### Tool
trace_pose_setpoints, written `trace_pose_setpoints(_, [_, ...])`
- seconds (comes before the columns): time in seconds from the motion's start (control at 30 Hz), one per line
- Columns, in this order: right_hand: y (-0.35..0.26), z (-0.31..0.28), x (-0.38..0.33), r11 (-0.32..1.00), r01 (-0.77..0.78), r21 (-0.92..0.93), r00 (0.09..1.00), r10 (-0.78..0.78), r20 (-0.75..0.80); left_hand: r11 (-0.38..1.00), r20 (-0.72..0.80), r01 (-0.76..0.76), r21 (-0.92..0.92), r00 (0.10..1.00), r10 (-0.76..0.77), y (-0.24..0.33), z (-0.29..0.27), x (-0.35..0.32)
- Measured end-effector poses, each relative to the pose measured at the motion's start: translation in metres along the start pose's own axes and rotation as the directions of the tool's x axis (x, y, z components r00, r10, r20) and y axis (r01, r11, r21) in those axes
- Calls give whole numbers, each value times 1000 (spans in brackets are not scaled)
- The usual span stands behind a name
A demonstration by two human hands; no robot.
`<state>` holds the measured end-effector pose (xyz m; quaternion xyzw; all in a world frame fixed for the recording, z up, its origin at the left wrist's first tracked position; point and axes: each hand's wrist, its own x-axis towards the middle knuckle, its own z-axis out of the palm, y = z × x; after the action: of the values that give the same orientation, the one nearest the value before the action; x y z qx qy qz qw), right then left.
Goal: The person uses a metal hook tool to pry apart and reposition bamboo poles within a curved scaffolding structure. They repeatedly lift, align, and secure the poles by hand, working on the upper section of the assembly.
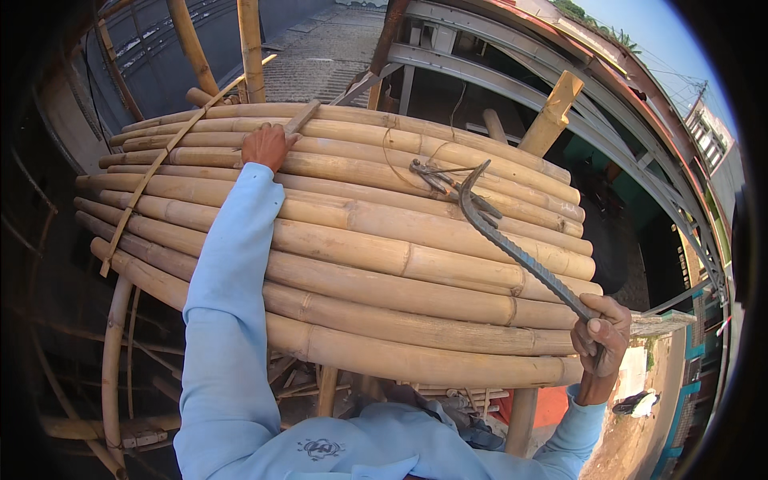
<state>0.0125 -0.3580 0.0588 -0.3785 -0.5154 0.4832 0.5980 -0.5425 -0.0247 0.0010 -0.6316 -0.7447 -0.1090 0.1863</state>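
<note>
My right hand is wrapped round the lower end of a crowbar made of ribbed dark steel. Its curved claw end points up and left, over the bamboo poles laid side by side in front of me. Just beyond the claw, a pair of pincers rests on the poles. At the far left of the poles, my left hand is closed on a short flat wooden stick, which sticks out toward the far side. The fingertips of that hand are partly hidden.
A thin bamboo strip crosses the poles at the left. Upright bamboo posts rise at the far side, and a thick cut post stands at the far right. Behind run grey metal beams. Ground shows well below at right.
</note>
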Motion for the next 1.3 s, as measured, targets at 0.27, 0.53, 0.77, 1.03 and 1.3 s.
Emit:
trace_pose_setpoints(0.27, [27, 36, 63, 980, -156, 120, 971, 130, 200, 485, -415, -615, -622, 784, 461, 90, -102, -114])
trace_pose_setpoints(0.53, [42, 59, 109, 930, -360, 74, 806, 270, 526, 720, -361, -631, -287, 768, 529, 24, -124, -155])
trace_pose_setpoints(0.77, [63, 117, 149, 939, 61, -337, 861, 122, 493, 312, -342, -247, -918, 890, -302, -89, -231, -186])
trace_pose_setpoints(1.03, [196, 149, 264, 39, 826, -562, 540, -338, 771, -801, 401, -80, -593, 834, -380, -71, -138, -395])
trace_pose_setpoints(1.3, [189, 172, 237, -126, 764, -633, 597, -235, 767, -897, 947, 397, 193, 162, 276, 73, -68, -540])
